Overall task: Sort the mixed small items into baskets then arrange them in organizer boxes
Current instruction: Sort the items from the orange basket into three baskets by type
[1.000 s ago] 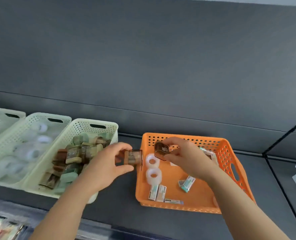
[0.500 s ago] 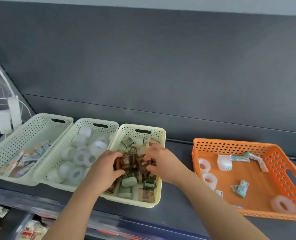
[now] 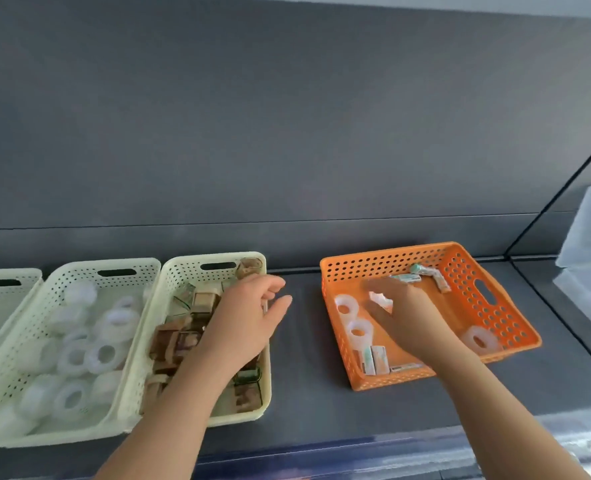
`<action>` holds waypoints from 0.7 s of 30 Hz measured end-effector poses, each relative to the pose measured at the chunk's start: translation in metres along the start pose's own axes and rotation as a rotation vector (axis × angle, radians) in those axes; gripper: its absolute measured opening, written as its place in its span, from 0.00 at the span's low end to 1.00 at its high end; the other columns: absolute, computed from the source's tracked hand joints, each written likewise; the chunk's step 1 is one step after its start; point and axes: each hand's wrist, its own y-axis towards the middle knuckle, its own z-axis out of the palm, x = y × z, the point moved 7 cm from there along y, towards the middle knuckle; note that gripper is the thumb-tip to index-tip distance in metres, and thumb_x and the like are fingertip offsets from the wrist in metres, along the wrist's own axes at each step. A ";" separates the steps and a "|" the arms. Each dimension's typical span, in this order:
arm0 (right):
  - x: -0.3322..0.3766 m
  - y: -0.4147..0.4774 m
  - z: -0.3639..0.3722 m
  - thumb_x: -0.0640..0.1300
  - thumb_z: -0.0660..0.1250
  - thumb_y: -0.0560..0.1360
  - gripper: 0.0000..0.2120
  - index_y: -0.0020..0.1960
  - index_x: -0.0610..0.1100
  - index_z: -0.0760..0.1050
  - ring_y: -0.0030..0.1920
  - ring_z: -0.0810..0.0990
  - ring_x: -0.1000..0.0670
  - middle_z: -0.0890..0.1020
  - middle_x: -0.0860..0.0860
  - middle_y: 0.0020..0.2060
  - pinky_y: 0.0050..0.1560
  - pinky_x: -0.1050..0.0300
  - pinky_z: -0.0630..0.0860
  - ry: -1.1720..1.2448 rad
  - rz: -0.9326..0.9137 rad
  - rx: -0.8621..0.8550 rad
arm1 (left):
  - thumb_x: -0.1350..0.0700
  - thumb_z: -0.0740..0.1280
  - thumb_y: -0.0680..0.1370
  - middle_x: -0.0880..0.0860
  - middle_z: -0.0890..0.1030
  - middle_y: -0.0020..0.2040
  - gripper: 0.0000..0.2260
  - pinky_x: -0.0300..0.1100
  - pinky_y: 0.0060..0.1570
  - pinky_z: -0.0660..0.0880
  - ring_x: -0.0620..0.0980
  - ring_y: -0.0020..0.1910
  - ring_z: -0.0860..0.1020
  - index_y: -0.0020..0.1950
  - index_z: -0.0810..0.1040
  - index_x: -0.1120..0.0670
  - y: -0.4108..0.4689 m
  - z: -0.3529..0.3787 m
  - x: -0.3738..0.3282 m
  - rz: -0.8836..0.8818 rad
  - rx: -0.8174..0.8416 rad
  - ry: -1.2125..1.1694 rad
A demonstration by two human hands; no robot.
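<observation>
An orange basket (image 3: 494, 356) on the dark shelf holds white tape rolls (image 3: 356, 332), small green-and-white boxes (image 3: 375, 360) and a few more boxes at its back. My right hand (image 3: 401, 315) hovers inside it, fingers spread over a white item, holding nothing. My left hand (image 3: 249, 315) is open and empty above the right side of a cream basket (image 3: 262, 393) filled with brown and green clips (image 3: 179, 337). Another cream basket (image 3: 141, 271) to the left holds several white tape rolls (image 3: 79, 358).
A third cream basket (image 3: 10, 282) shows at the far left edge. Translucent organizer boxes (image 3: 588, 251) stand at the far right past a shelf divider. A grey back wall rises behind the baskets. Bare dark shelf lies between the clip basket and the orange basket.
Both hands let go of brown clips over the clip basket. My right hand moved right into the orange basket; my left hand opened and drew toward the basket's right side.
</observation>
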 end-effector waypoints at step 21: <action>-0.107 0.071 0.013 0.44 0.70 0.74 0.27 0.70 0.52 0.67 0.61 0.76 0.49 0.75 0.51 0.65 0.60 0.56 0.75 0.008 -0.153 0.354 | 0.55 0.68 0.76 0.48 0.74 0.65 0.21 0.43 0.57 0.74 0.47 0.59 0.75 0.68 0.72 0.48 0.085 0.171 -0.050 -0.078 0.479 0.397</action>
